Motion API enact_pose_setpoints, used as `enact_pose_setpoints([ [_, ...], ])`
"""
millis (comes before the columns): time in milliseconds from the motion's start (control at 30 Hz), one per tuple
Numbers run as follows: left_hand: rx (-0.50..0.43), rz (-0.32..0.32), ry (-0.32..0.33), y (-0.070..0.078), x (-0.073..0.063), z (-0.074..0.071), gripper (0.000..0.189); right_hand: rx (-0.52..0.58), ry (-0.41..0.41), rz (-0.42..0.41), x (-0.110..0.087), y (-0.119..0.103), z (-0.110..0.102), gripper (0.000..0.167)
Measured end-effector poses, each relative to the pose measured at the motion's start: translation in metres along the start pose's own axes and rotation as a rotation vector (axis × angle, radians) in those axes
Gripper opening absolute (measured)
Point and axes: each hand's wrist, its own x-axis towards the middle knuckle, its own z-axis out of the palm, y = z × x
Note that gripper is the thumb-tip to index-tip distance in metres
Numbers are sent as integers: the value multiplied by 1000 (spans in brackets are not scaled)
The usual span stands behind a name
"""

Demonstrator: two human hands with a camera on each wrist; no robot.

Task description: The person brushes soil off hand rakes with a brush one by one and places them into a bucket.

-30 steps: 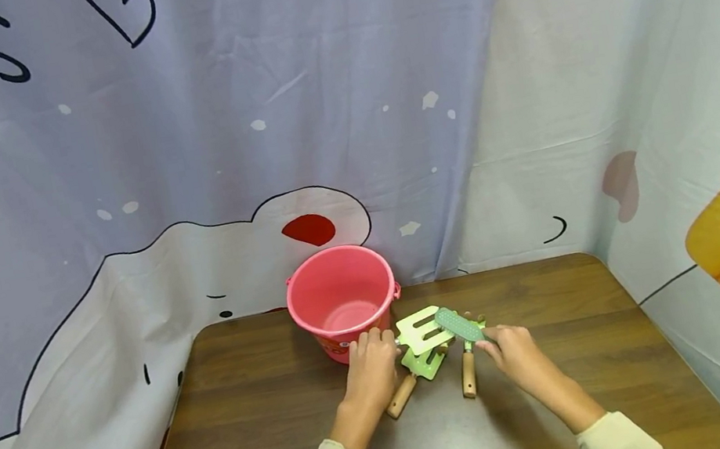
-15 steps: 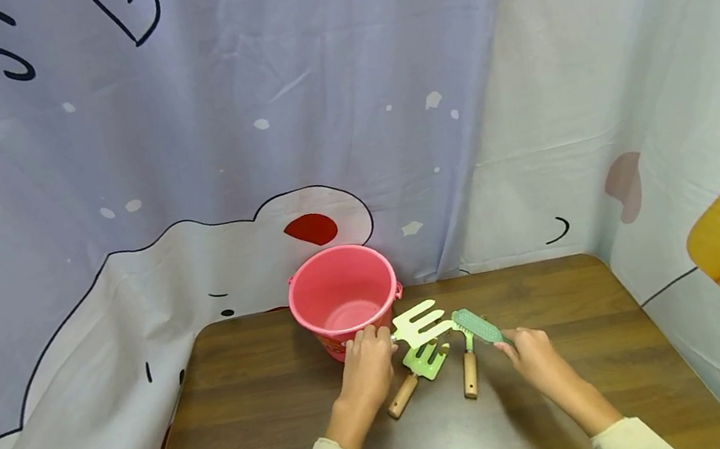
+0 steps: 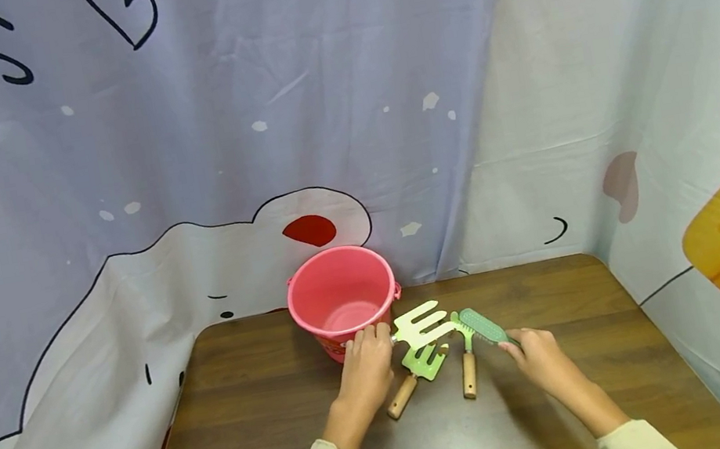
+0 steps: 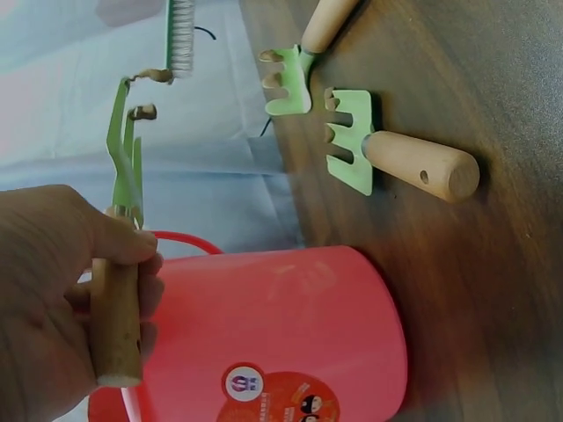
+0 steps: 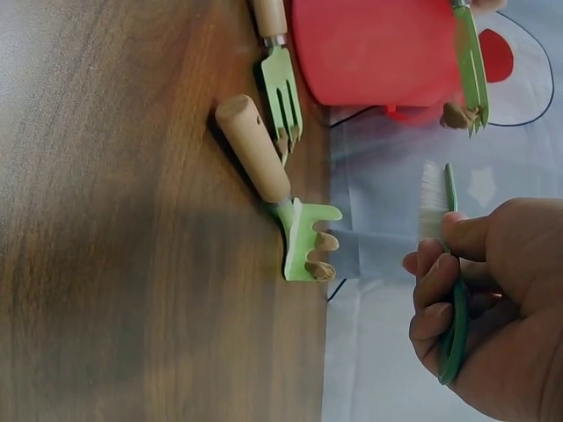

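My left hand [image 3: 365, 373] grips the wooden handle of a green garden hand fork [image 3: 420, 327], raised beside the bucket with its tines pointing right. Brown lumps cling to the tine tips in the left wrist view. My right hand [image 3: 542, 362] holds a green scrub brush [image 3: 483, 325] by its handle; in the right wrist view, its white bristles [image 5: 432, 200] face the raised fork. The brush is slightly apart from the tines. Below them on the table lie a second hand fork [image 4: 352, 141] and a small hand rake [image 5: 308, 239], both wooden-handled with brown bits on their prongs.
A pink bucket [image 3: 342, 291] stands at the table's back edge, just beyond my left hand. The brown wooden table [image 3: 259, 432] ends at a printed curtain [image 3: 311, 105] hanging behind it.
The brush in my right hand has moved right, off the raised fork's tines. The fork in my left hand has turned slightly. Over the last half second almost nothing has moved.
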Motion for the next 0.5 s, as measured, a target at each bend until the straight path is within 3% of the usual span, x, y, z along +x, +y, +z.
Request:
enact_pose_setpoints([
  [500, -92, 65, -13, 0, -3, -7, 12, 0, -14, 15, 2, 6, -14, 25],
])
